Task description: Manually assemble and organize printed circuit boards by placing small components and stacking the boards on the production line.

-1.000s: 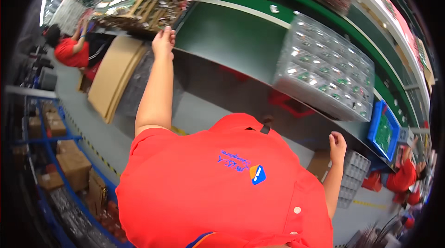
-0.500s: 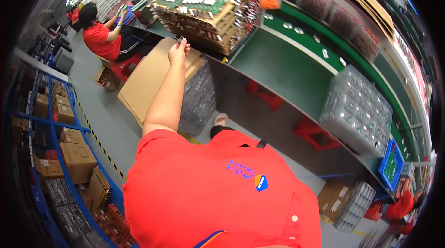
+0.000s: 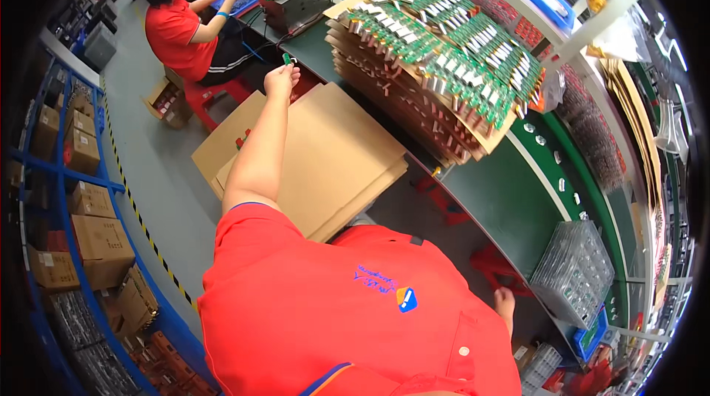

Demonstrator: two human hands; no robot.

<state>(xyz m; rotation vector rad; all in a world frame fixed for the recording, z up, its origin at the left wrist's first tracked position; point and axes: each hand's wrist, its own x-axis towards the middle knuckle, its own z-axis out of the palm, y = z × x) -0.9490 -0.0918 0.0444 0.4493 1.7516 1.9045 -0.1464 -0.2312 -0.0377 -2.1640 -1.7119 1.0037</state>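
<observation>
My left hand (image 3: 281, 82) reaches forward, its fingers pinched on a small green circuit board (image 3: 288, 60) that sticks up past the fingertips. Below this forearm lie flat brown cardboard sheets (image 3: 336, 148) in a pile. To the right of the hand rises a tall stack of green circuit boards (image 3: 451, 41), layered with cardboard on the bench. At my right side, partly hidden by my red shirt, hangs my right hand (image 3: 504, 303); its fingers are too small and covered to make out.
A seated co-worker (image 3: 177, 34) handles boards at the far left. Clear plastic trays (image 3: 573, 266) stand on the green bench (image 3: 510, 189) at right. Blue shelving (image 3: 89, 181) with cartons lines the left. Red stools (image 3: 492, 266) sit under the bench.
My view has shifted toward the bench, so the board stack looks larger and the cardboard pile fuller in sight. My left hand still holds the small board; my right hand has come into view.
</observation>
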